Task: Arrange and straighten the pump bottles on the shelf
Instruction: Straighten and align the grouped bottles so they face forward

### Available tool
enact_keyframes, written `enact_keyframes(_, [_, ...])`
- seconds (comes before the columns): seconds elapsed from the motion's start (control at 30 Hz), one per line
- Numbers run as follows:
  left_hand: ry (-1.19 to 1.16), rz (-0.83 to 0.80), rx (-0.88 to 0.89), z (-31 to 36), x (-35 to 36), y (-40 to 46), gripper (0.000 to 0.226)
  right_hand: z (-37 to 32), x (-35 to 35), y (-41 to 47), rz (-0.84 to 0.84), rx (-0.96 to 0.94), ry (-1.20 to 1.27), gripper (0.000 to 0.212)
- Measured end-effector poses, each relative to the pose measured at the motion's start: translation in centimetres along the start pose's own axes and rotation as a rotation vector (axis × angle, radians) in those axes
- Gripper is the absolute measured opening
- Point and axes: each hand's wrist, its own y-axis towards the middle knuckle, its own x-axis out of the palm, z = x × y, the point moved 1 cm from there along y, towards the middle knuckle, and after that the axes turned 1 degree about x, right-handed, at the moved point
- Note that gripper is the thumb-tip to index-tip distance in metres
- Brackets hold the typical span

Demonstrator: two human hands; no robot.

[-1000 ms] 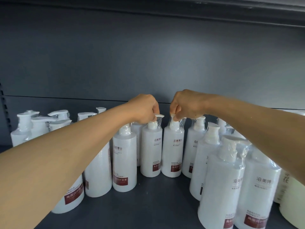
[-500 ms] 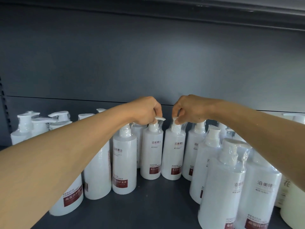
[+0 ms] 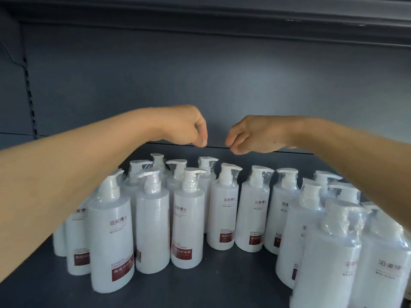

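above the bottle row, left hand (image 3: 186,127) and right hand (image 3: 251,135) hovered with fingers loosely curled, holding nothing — pump bottles (image 3: 223,210) stood upright on the shelf (image 3: 200,285), nozzles mostly pointing right.

Two hands hang empty, left hand (image 3: 186,127) and right hand (image 3: 251,135). Below them stand roughly eighteen white pump bottles (image 3: 223,210); the exact number is unclear.

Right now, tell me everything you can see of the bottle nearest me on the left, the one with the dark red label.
The front-left pump bottle is a tall white plastic cylinder wrapped in clear shrink film, which bunches around its white pump head. Dark characters are printed mid-body; a dark red label with white text sits near the base. It stands upright on the dark shelf, close against neighbouring bottles. Neither hand touches it.
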Motion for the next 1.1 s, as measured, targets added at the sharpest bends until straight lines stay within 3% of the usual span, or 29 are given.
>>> enact_keyframes(0.2, [0.279, -0.159, -0.081, -3.3, 1.3, -1.2, 0.037, -4.5, 2.3, 1.1, -0.229, -0.142, 0.011, 0.028])
enact_keyframes(0.37, [0.161, -0.169, -0.049, -4.4, 2.9, -0.5, 0.027, -6.1, 4.3, 1.5, -0.175, -0.189, -0.009, 0.026])
enact_keyframes(0.6, [0.169, -0.153, -0.026, -4.1, 2.9, 0.1, 0.023, -6.2, 4.4, 1.2, -0.123, -0.196, -0.022, 0.015])
enact_keyframes(1.1, [0.088, -0.237, 0.085, 0.8, 3.1, -1.8, 0.015, 0.8, 1.6, -5.2, -0.129, -0.036, -0.008, 0.02])
